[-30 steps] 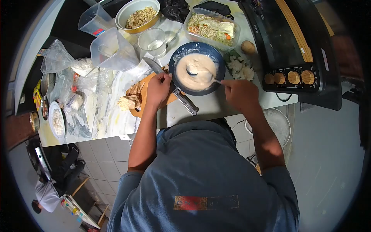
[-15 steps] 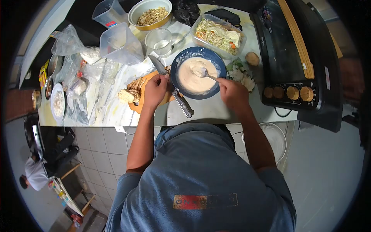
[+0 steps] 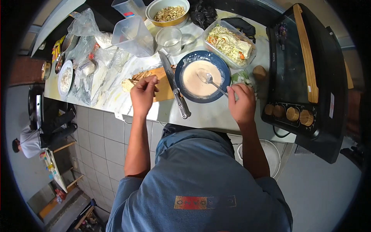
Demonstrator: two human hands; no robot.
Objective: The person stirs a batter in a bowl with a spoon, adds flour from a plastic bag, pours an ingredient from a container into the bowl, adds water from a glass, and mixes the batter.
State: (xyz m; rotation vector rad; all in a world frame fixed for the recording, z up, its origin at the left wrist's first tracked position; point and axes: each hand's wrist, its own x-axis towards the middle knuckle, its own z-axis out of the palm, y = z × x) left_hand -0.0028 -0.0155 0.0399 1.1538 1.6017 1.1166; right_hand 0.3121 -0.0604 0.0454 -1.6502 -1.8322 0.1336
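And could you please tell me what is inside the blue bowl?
The blue bowl holds a pale creamy mixture; a metal spoon reaches in. The bowl's bottom is covered, unseen.

Four wooden knobs front one black oven at the marbled tabletop's right edge. Toward the far edge stand two tall clear plastic containers; nearer the front edge are one dark-blue round bowl, one silver spoon in it and one black-handled knife.

Blue-grey shirt, 2 short sleeves, red-gold print
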